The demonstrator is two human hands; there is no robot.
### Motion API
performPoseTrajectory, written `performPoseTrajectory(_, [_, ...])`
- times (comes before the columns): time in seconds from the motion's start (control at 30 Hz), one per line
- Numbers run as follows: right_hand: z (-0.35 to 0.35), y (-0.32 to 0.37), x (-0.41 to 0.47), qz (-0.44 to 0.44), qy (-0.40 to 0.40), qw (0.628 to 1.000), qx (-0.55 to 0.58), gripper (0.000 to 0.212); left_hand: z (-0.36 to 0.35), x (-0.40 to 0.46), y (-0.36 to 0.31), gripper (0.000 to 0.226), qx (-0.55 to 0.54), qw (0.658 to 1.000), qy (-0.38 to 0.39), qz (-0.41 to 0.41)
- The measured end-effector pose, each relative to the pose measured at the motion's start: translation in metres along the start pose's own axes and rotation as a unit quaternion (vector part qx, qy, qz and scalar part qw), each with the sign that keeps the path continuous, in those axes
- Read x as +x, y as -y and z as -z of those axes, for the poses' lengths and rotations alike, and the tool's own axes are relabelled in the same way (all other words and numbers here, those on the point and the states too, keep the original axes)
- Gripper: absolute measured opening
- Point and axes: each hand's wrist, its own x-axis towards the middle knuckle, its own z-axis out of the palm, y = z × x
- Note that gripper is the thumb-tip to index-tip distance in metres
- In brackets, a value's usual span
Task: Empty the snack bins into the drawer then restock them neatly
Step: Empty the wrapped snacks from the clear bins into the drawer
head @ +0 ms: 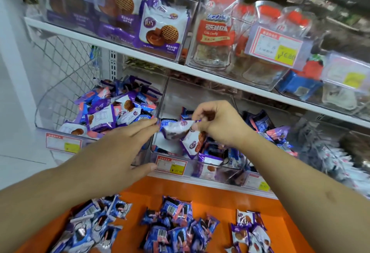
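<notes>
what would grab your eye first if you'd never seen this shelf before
Two bare arms reach in at the centre: the right hand pinches a white and purple snack packet over the middle clear bin, and the left hand stretches flat toward it. Below, the bright orange drawer holds loose piles of blue packets. To the left, another bin is heaped with purple cookie packs.

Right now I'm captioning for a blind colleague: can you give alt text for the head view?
A person's right hand pinches purple-and-white snack packets over a clear shelf bin, while the open left hand reaches toward them. Below, an orange drawer holds scattered packets.
</notes>
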Motion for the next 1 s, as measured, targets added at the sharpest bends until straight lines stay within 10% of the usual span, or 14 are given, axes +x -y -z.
performPoseTrajectory(0.3, [0.054,0.006,-0.126,0.016,-0.028,0.993,0.110,0.018,0.006,0.005,-0.119,0.127,-0.330,0.943,-0.031,0.043])
performPoseTrajectory(0.6, [0.061,-0.138,-0.257,-0.137,0.065,0.986,0.075,0.018,-0.147,0.009,-0.234,0.031,-0.350,0.922,0.152,0.069])
performPoseTrajectory(0.9, [0.055,-0.329,-0.325,-0.393,0.018,0.917,0.057,0.012,-0.306,0.055,-0.275,0.092,-0.273,0.912,0.281,0.126])
performPoseTrajectory(1.0, [0.055,-0.345,-0.331,-0.430,0.124,0.890,-0.090,0.060,-0.305,0.052,-0.275,0.085,-0.248,0.916,0.298,0.105])
